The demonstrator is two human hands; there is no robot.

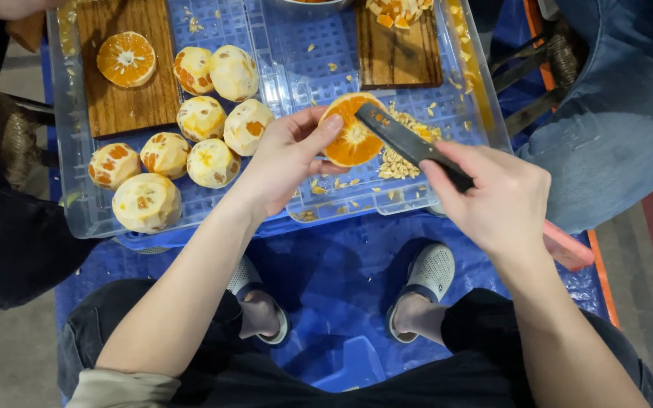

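Left hand [285,160] extended forward, palm turned inward, fingers curled, thumb raised and pressed at the tip. Right hand [496,198] closed in a fist-like grip, knuckles up, wrist bent inward. Both forearms bare, angled toward each other.

Eight peeled oranges [202,117], two orange halves [351,136], two wooden boards [126,75], one knife [410,143], one tray [296,75].

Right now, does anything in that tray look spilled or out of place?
Yes. Orange seeds lie scattered on the tray floor, heaped beside the halved orange that the left hand holds. The right hand rests a dark knife on its cut face. The peeled oranges sit neatly grouped.
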